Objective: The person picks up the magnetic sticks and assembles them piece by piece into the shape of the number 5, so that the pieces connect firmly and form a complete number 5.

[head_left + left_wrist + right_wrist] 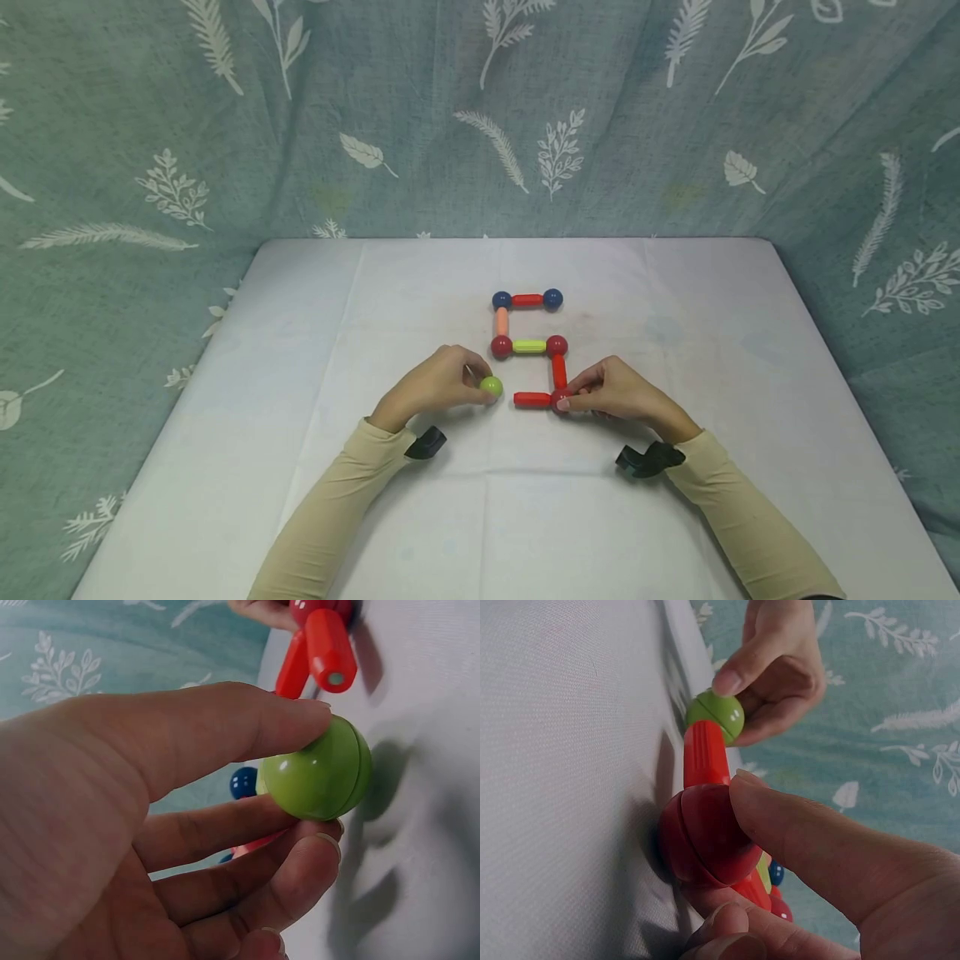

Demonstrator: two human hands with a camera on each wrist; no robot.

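Between thumb and fingers my left hand [442, 385] pinches a green ball [319, 771], a short gap left of the free end of a red stick [532, 400]. My right hand [617, 392] pinches the dark red ball [709, 836] at the other end of that stick. From this ball another red stick [559, 372] runs up to a second dark red ball [557, 346]. A yellow-green stick [529, 346] links it to a third dark red ball [502, 347]. Beyond, a peach stick [502, 322], a blue ball [502, 300], a red stick [527, 300] and another blue ball [552, 299] complete the chain.
The pieces lie on a white cloth-covered table [405, 283]. Behind it hangs a blue-green leaf-patterned cloth [420, 108], which also drapes along both sides. Dark straps [649, 460] sit at both wrists.
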